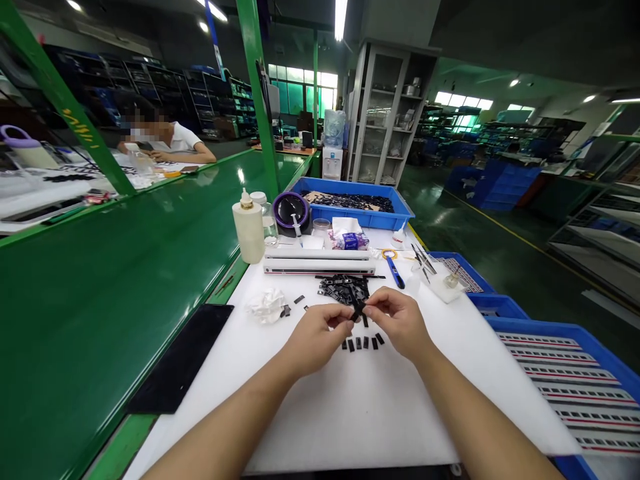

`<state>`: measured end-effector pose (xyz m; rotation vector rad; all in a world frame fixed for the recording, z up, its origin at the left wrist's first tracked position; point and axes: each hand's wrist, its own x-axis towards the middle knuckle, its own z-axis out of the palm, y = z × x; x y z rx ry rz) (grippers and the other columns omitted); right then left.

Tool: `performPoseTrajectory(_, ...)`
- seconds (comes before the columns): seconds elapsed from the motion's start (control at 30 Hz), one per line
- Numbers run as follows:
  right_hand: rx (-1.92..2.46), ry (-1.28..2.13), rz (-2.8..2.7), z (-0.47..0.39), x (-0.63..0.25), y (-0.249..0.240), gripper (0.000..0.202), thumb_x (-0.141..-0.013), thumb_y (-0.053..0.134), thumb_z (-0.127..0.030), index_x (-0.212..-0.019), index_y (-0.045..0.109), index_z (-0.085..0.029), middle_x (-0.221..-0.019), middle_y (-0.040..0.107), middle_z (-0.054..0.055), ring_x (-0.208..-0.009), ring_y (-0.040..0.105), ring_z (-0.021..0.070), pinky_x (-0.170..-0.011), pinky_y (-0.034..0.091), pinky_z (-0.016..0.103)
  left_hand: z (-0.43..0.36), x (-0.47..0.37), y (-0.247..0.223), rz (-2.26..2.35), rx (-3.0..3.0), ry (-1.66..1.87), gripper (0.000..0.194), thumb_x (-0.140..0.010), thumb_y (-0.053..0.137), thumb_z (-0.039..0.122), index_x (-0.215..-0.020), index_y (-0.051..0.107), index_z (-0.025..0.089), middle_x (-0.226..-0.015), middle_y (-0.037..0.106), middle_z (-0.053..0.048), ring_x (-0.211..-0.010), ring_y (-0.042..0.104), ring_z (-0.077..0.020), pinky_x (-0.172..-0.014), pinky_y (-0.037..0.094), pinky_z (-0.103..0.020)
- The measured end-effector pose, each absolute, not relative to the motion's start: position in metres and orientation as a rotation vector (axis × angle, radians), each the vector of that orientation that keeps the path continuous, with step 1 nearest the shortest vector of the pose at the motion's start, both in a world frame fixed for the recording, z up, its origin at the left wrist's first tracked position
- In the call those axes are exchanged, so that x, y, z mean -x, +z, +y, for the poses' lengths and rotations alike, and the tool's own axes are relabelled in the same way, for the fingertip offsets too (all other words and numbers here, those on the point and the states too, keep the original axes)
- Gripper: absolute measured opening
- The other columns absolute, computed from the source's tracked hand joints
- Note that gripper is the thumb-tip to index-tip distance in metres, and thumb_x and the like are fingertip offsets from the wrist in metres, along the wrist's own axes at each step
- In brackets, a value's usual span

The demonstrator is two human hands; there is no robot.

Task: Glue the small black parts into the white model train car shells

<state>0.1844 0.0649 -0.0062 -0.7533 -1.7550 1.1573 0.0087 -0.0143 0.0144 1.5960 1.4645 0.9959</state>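
My left hand (320, 335) and my right hand (397, 320) meet over the white work surface (320, 427). Pinched between the fingertips of both is a small black plastic piece (359, 311); its exact kind is too small to tell. Just behind the hands lies a heap of black parts (340, 288). In front of them, several small black rectangular pieces (367, 343) form a loose row. Left of my left hand sit a crumpled white tissue (267, 306) and a few stray black bits (299, 299).
White train-car body strips (320, 265) lie behind the heap. A squeeze bottle (249, 230), a blue cutter (395, 272) and tweezers (424, 261) are around them. Blue bins hold black parts (355, 200) and striped panels (575, 380). A person (170, 141) sits beyond the green partition.
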Motion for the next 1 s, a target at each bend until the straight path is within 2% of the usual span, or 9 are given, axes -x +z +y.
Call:
performPoseTrajectory(0.2,0.682,1.099,-1.883,0.063,-0.189,0.0,0.008,-0.081,0.069,-0.026,-0.077,0.063,-0.021,-0.075,0.059,0.001,-0.069,0.055,0.0156,-0.062,0.047,0.029,-0.015,-0.005,0.013,1.384,-1.553,0.977,0.027,-0.088,0.053,0.035,-0.077,0.071,0.018,-0.067,0.064,-0.001,-0.066,0.057,-0.0156,-0.063,0.044,-0.027)
performPoseTrajectory(0.4,0.565,0.992,-2.088,0.061,-0.193,0.006,0.012,-0.084,0.064,-0.022,-0.075,0.058,-0.022,-0.073,0.054,0.0,-0.067,0.051,0.0145,-0.061,0.044,0.029,-0.015,0.0,0.014,1.323,-1.583,0.934,0.024,-0.085,0.058,0.033,-0.073,0.071,0.017,-0.063,0.063,-0.001,-0.063,0.055,-0.0146,-0.06,0.041,-0.026)
performPoseTrajectory(0.57,0.52,0.815,-2.2,0.059,-0.197,0.008,0.014,-0.084,0.057,-0.014,-0.075,0.05,-0.022,-0.072,0.05,-0.001,-0.065,0.047,0.0136,-0.06,0.039,0.029,-0.015,0.001,0.01,1.214,-1.529,0.958,0.024,-0.086,0.059,0.035,-0.079,0.073,0.017,-0.063,0.063,-0.001,-0.062,0.055,-0.0136,-0.059,0.041,-0.025)
performPoseTrajectory(0.67,0.564,0.763,-2.057,0.06,-0.2,0.009,0.014,-0.083,0.061,-0.015,-0.074,0.053,-0.022,-0.07,0.052,-0.001,-0.064,0.049,0.0139,-0.059,0.04,0.029,-0.014,0.001,0.009,1.271,-1.54,0.979,0.024,-0.086,0.059,0.035,-0.082,0.075,0.018,-0.064,0.064,-0.001,-0.062,0.055,-0.0139,-0.059,0.04,-0.025)
performPoseTrajectory(0.83,0.505,0.837,-2.007,0.063,-0.201,0.008,0.007,-0.081,0.069,-0.018,-0.084,0.064,-0.022,-0.076,0.059,0.001,-0.066,0.054,0.0144,-0.06,0.046,0.029,-0.016,-0.001,0.016,1.334,-1.591,0.983,0.023,-0.086,0.058,0.032,-0.082,0.075,0.017,-0.064,0.065,-0.001,-0.064,0.056,-0.0145,-0.061,0.041,-0.026)
performPoseTrajectory(1.0,0.496,0.83,-2.031,0.06,-0.195,0.007,0.006,-0.081,0.072,-0.019,-0.079,0.066,-0.021,-0.073,0.062,0.001,-0.065,0.056,0.0136,-0.059,0.045,0.028,-0.018,0.0,0.017,1.304,-1.607,0.96,0.022,-0.086,0.058,0.03,-0.08,0.075,0.017,-0.064,0.065,-0.001,-0.065,0.057,-0.014,-0.063,0.041,-0.025)
